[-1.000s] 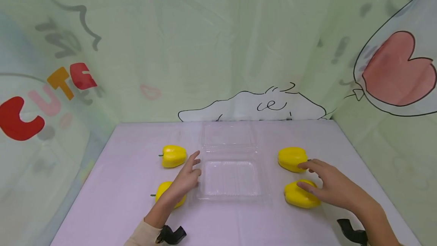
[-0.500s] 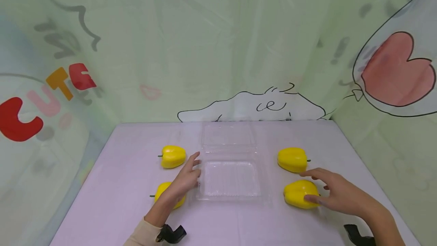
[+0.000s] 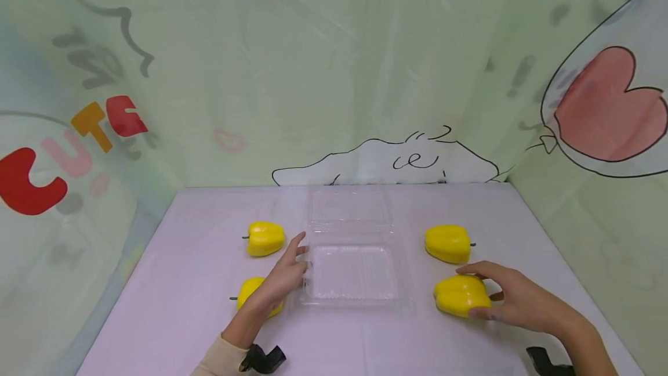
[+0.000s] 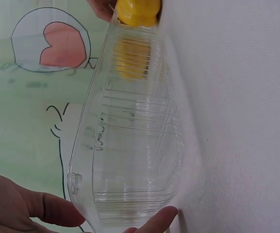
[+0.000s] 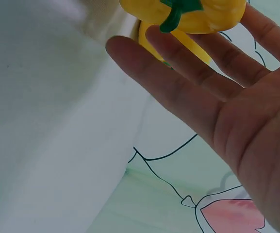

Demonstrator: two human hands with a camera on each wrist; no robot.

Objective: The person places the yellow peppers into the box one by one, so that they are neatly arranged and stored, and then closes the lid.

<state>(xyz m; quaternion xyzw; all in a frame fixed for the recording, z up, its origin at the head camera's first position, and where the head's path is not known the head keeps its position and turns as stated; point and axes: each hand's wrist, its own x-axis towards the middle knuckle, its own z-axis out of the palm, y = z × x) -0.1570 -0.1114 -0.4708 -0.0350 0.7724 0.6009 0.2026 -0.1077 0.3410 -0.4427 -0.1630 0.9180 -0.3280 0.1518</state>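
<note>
In the head view, my right hand (image 3: 514,295) is around the stem end of the front right yellow bell pepper (image 3: 455,295), thumb at its near side and fingertips by its far side. The right wrist view shows these fingers (image 5: 188,92) extended, with the pepper's green stem (image 5: 173,17) just beyond them. My left hand (image 3: 284,274) is at the left side of a clear plastic clamshell box (image 3: 355,300), which lies with its lid folded back. Thumb and finger (image 4: 159,221) lie along the box's end in the left wrist view, without curling round it.
Another yellow bell pepper (image 3: 447,243) lies behind the front right one. On the left are a back pepper (image 3: 265,239) and a front pepper (image 3: 247,292), partly hidden by my left forearm. Printed green sheets (image 3: 334,74) wall in the pale table (image 3: 209,283) at the back and sides.
My right hand has come down and nearer from between the two right peppers, and its thumb and fingers now straddle the front one. The left hand and the box stay in place.
</note>
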